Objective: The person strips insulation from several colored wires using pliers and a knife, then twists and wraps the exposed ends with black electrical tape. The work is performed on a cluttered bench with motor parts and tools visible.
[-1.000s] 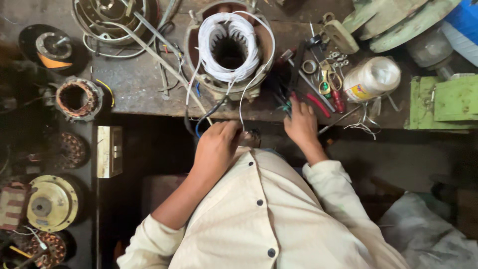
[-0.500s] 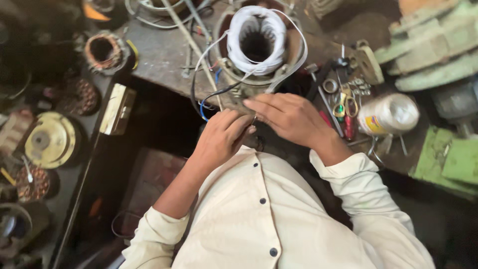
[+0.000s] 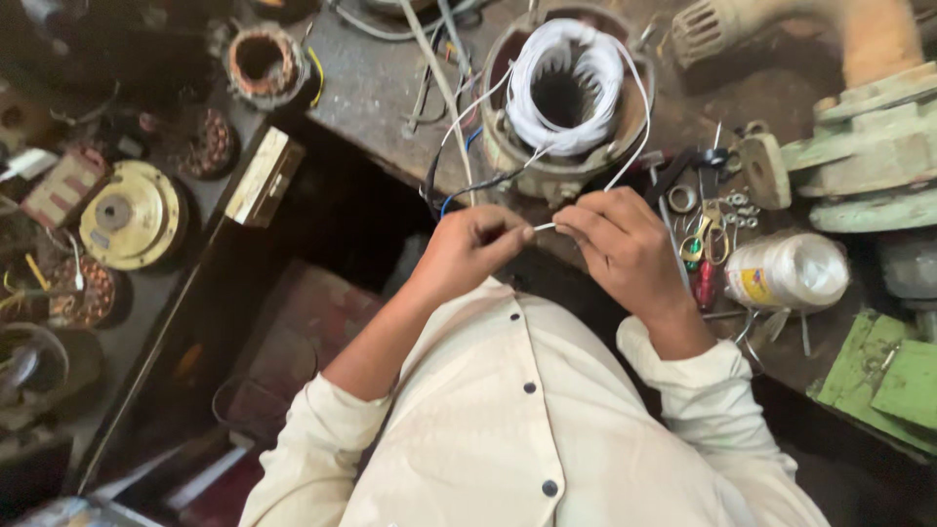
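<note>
Your left hand (image 3: 468, 249) and right hand (image 3: 625, 244) both pinch one white lead wire (image 3: 543, 226) just before the wound stator (image 3: 566, 93); other leads hang loose, still unjoined.

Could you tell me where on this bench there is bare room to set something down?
The bare patch of bench top lies between the copper-wound stator and the white-wound motor housing. Right of the housing it is crowded: scissors and small tools, a plastic bottle, green castings.
</note>
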